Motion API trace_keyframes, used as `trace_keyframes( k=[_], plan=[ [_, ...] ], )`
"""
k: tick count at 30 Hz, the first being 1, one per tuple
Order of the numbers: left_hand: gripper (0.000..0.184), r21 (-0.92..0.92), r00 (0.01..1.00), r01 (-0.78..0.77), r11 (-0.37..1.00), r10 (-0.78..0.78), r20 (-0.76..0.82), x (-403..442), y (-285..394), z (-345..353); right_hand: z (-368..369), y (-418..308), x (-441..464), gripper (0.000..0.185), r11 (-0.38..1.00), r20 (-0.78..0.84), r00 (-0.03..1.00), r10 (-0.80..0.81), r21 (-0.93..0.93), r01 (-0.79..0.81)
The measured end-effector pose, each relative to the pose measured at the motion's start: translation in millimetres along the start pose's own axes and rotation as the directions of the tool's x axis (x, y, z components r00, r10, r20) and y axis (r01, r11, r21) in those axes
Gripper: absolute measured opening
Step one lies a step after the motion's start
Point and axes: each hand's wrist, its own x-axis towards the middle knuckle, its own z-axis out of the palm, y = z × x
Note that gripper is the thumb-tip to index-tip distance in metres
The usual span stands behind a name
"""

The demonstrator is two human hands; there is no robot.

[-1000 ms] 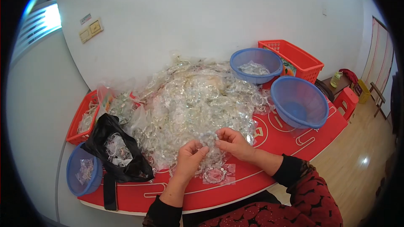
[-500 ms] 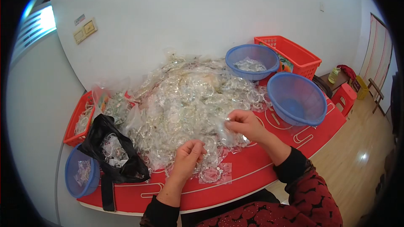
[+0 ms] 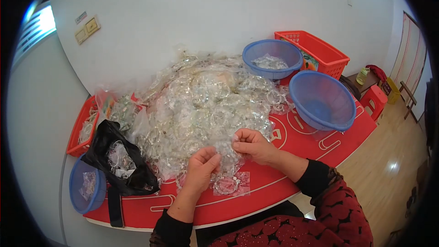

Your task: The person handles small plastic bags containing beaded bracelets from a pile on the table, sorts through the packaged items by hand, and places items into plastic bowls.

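Note:
A large heap of small clear plastic bags (image 3: 196, 105) with shiny, jewellery-like pieces inside covers the middle of the red table (image 3: 270, 185). At the heap's front edge, my right hand (image 3: 256, 147) is closed in a pinch on a clear plastic bag (image 3: 225, 150), which is hard to tell from the heap behind it. My left hand (image 3: 201, 169) is just to the left, thumb and fingers pressed together; what lies between them is hidden. Below the hands, one flat clear packet (image 3: 232, 185) with a silvery ring-shaped piece lies on the table.
To the right stand a blue basin (image 3: 322, 100), another blue basin (image 3: 273, 59) with packets in it, and a red basket (image 3: 320, 55). On the left are a black bag (image 3: 98, 155), a red basket (image 3: 75, 144), a small blue basin (image 3: 77, 196) and a dark phone-like slab (image 3: 115, 206).
My right hand has moved left and slightly down, bringing the clear bag close to my left hand. The left hand has risen slightly. The view has shifted a little.

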Motion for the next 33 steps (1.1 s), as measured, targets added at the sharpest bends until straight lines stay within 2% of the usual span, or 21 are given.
trace_keyframes(
  k=[4, 7, 10, 13, 15, 19, 25, 28, 33],
  plan=[
    [0.018, -0.01, 1.0, 0.014, 1.0, -0.015, -0.02, -2.2, 9.7, 5.2, 0.6, 1.8, 0.7, 0.01, 0.999, -0.017, 0.999, 0.039, 0.003, -0.039],
    [0.013, 0.111, 0.993, 0.076, 0.991, -0.086, 0.084, -3.7, 7.8, 3.3, -3.6, 11.6, 3.3, 0.011, 0.999, -0.008, 1.0, 0.021, 0.046, -0.021],
    [0.01, 0.061, 0.998, 0.03, 0.998, -0.033, 0.046, -2.1, 0.4, -0.5, 11.4, -2.4, -1.7, 0.012, 0.996, -0.087, 0.994, 0.065, 0.064, -0.06],
    [0.008, -0.011, 0.997, -0.04, 0.999, 0.04, -0.064, -2.0, 0.9, 4.8, 17.5, 5.7, -0.6, 0.013, 0.995, -0.025, 0.999, -0.038, -0.096, 0.035],
    [0.007, 0.001, 0.997, -0.06, 0.998, 0.06, -0.039, -1.5, -0.3, 3.1, 7.4, 18.8, 0.3, 0.014, 0.99, 0.004, 0.999, 0.042, -0.134, -0.041],
    [0.012, -0.013, 0.996, -0.084, 0.996, 0.083, -0.014, 0.7, -8.3, -1.0, 6.8, 19.3, -0.1, 0.014, 0.993, -0.057, 0.995, 0.079, -0.079, -0.083],
    [0.021, -0.041, 0.987, -0.117, 0.992, 0.112, -0.113, -2.6, 1.2, 13.5, 6.2, 14.9, -0.7, 0.014, 0.99, 0.042, 0.99, 0.137, -0.03, -0.136],
    [0.016, -0.082, 0.992, -0.104, 0.991, 0.097, -0.084, 0.1, -4.4, -0.4, 5.3, 20.1, -0.5, 0.016, 0.984, 0.021, 0.987, 0.161, -0.085, -0.158],
    [0.013, -0.088, 0.985, -0.109, 0.99, 0.096, -0.146, 1.7, -6.5, -2.2, 5.2, 20.2, 0.8, 0.014, 0.992, -0.116, 0.988, 0.098, -0.071, -0.107]
  ],
)
